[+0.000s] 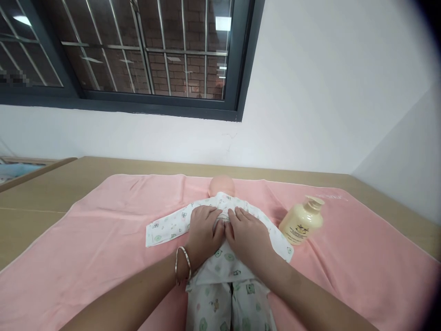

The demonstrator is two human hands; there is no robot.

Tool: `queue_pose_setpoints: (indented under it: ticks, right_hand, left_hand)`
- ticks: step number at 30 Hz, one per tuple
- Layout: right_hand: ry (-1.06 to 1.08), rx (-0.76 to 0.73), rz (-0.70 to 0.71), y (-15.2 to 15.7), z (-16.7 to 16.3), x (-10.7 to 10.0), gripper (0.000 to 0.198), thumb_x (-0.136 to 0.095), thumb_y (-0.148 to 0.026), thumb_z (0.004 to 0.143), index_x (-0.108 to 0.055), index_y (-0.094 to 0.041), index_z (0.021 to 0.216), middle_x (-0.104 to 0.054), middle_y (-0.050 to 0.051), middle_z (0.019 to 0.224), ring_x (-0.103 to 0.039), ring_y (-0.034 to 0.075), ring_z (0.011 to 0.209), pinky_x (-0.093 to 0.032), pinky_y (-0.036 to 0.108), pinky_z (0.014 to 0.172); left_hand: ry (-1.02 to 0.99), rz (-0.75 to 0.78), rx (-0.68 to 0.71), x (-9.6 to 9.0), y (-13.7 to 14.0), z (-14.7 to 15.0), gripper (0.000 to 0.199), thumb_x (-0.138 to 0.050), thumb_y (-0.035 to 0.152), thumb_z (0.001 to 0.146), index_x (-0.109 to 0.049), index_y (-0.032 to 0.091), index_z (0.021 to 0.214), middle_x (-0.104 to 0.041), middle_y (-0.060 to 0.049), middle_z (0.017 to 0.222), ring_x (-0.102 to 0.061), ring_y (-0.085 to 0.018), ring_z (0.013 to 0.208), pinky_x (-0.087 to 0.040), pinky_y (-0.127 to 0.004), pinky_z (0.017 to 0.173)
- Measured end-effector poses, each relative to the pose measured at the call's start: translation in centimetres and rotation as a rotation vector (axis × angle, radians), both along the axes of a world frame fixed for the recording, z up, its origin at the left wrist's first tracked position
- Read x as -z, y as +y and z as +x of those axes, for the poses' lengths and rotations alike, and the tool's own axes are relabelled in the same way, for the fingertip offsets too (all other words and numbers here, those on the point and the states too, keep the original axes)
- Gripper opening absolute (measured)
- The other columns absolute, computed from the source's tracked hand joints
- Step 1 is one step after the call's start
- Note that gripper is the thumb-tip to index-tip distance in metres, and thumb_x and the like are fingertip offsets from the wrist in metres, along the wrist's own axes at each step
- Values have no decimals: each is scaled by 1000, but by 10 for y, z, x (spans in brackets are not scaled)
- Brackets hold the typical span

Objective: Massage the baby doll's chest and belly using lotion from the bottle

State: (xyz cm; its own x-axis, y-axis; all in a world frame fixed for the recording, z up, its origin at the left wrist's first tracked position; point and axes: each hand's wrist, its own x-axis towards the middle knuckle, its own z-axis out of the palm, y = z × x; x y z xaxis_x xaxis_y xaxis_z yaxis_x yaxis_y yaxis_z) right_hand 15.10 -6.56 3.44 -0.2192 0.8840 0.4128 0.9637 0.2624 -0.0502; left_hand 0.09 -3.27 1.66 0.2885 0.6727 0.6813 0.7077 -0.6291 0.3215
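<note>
There I had left hand (pixel 204 230) and right hand (pixel 251 235) resting, fingers loosely together, on the clothed doll (pixel 229 266), which lay on a creased pink cloth (pixel 106 239), wooden tabletop (pixel 37 197) beyond, then white wall (pixel 310 92), and up left, a barred window (pixel 193 102)!

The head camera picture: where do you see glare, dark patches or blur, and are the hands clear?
Head view: bright light reflections on the window glass; head view: blocky pixels at the far left edge, and a dark, soft rim down the right; head view: left hand and right hand look fairly clear, without heavy glare.
</note>
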Motion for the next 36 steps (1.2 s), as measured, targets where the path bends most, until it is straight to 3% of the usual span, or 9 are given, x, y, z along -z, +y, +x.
queue_pose_setpoints:
  ticks: [4, 7, 11, 17, 22, 27, 30, 33, 36]
  right_hand:
    - [64, -11, -31, 8, 5, -3, 38, -38, -30, 97, -56, -16, 128, -54, 10, 129, -48, 25, 122, -41, 40, 101]
    - [94, -84, -40, 26, 14, 2, 45, -35, -33, 100, -47, -11, 138, -43, 10, 141, -35, 24, 133, -31, 41, 110]
    - [105, -149, -38, 40, 20, 11, 50, -35, -33, 100, -39, -8, 143, -34, 11, 146, -27, 25, 137, -25, 43, 114]
    - [59, -62, 43, 15, 2, 10, 40, -39, -25, 96, -56, -8, 128, -51, 14, 132, -43, 27, 126, -33, 42, 110]
    - [53, -57, 76, 8, -2, 7, 37, -38, -25, 96, -60, -11, 123, -55, 13, 128, -47, 26, 122, -33, 41, 109]
    - [50, -92, -48, 34, 13, 10, 52, -37, -37, 100, -42, -6, 141, -38, 16, 143, -30, 27, 136, -27, 42, 113]
    - [43, -100, -84, 40, 15, 11, 55, -35, -37, 100, -36, -4, 144, -31, 16, 147, -24, 27, 139, -24, 44, 115]
    - [27, -73, -72, 29, 8, 10, 54, -34, -33, 99, -34, -4, 145, -30, 16, 147, -24, 28, 138, -25, 45, 114]
    - [9, -26, -15, 12, -5, 11, 51, -34, -27, 97, -38, -3, 143, -34, 18, 145, -28, 31, 136, -29, 46, 112]
  left_hand:
    - [-38, -103, -57, 8, 7, -1, 37, -42, 24, 89, -53, 12, 122, -54, -14, 127, -48, -28, 117, -39, -49, 100]
    - [1, -125, -35, 14, 14, 0, 45, -41, 24, 90, -44, 10, 133, -44, -16, 141, -37, -29, 132, -31, -51, 109]
    - [9, -58, -1, 15, 17, 0, 41, -42, 22, 89, -50, 11, 127, -51, -15, 134, -42, -27, 127, -33, -50, 108]
    - [8, 39, -29, 8, 10, 1, 28, -46, 20, 86, -59, 14, 110, -61, -12, 114, -52, -26, 109, -43, -47, 98]
    - [18, -21, -68, 4, 5, 1, 26, -46, 21, 86, -60, 14, 107, -62, -11, 110, -55, -26, 103, -44, -47, 94]
    - [50, -95, -130, 14, 11, 2, 50, -43, 28, 89, -43, 6, 133, -47, -19, 138, -38, -33, 132, -31, -55, 109]
    - [94, -115, -108, 19, 15, 2, 53, -40, 27, 90, -37, 4, 138, -38, -19, 146, -28, -32, 139, -24, -56, 113]
    - [99, -108, -64, 15, 13, 0, 48, -37, 24, 89, -43, 5, 133, -44, -18, 142, -35, -30, 135, -25, -54, 113]
    - [112, -77, -39, 6, 7, -1, 39, -39, 19, 86, -53, 11, 121, -55, -15, 130, -45, -28, 126, -17, -57, 115]
